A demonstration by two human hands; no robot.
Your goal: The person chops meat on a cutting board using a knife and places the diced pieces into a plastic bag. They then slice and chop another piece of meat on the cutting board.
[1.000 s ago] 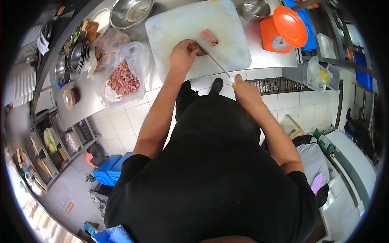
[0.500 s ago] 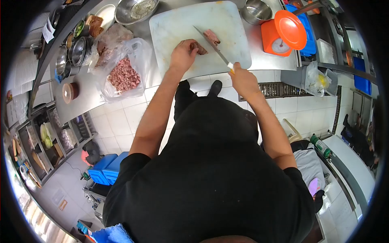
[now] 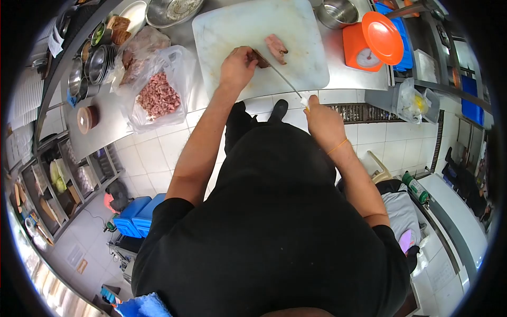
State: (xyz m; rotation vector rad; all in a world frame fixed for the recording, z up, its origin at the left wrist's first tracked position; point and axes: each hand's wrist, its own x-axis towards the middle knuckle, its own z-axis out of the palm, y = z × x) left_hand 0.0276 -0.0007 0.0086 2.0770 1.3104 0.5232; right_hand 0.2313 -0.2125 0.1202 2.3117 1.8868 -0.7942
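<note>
My right hand (image 3: 323, 122) is closed round the pale handle of a long knife (image 3: 285, 79), near the cutting board's front edge. The blade slants up and left to a dark brown piece of meat (image 3: 261, 62). My left hand (image 3: 239, 66) grips that piece from its left side, fingertips curled close to the blade. Whether the edge has entered the meat I cannot tell. Just to the right, a pinkish slab of meat (image 3: 276, 48) with a browned edge lies loose on the white cutting board (image 3: 222, 31).
Left of the board, a clear plastic bag (image 3: 182, 66) holds diced meat (image 3: 158, 95). Metal bowls (image 3: 100, 66) and a lidded tub (image 3: 87, 119) stand farther left. To the right are a steel pot (image 3: 336, 13) and an orange kitchen scale (image 3: 364, 50).
The knife has moved left and its blade turned from beside the right slab to the piece under my left hand. My right hand has drawn slightly back toward me.
</note>
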